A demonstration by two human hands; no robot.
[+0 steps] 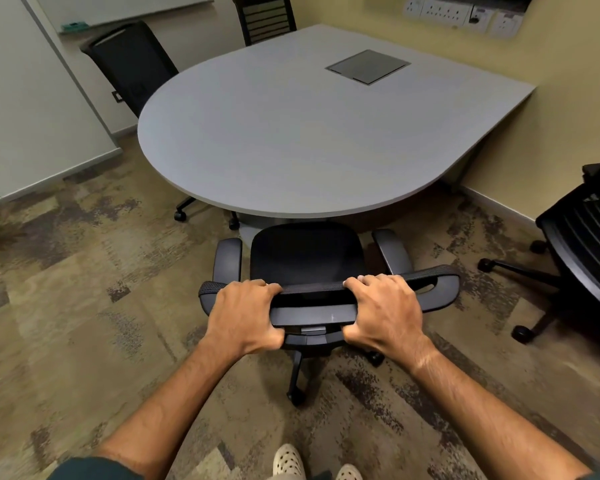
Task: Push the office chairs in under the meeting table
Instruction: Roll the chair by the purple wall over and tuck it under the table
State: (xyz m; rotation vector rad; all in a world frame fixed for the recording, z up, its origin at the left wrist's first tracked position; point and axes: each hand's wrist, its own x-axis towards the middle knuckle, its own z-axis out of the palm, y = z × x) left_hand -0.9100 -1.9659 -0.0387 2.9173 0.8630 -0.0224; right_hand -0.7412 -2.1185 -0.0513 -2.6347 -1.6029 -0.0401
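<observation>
No words, numbers or brand names can be read anywhere. The wall sockets above the far end of the meeting table have small marks on them, but those marks are too tiny and blurry to make out.

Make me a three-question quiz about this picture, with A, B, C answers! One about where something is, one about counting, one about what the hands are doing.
1. Where is the metal hatch?
A. On the carpet
B. Set in the table top
C. On the wall

2. How many black chairs show?
A. Two
B. Four
C. Six

3. What are the hands doing?
A. Hanging loose
B. Pressing the table
C. Gripping the chair back

Answers:
1 B, the hatch sits flush in the grey top.
2 B, one held, two at the far side, one at right.
3 C, left hand and right hand curl round it.
</observation>
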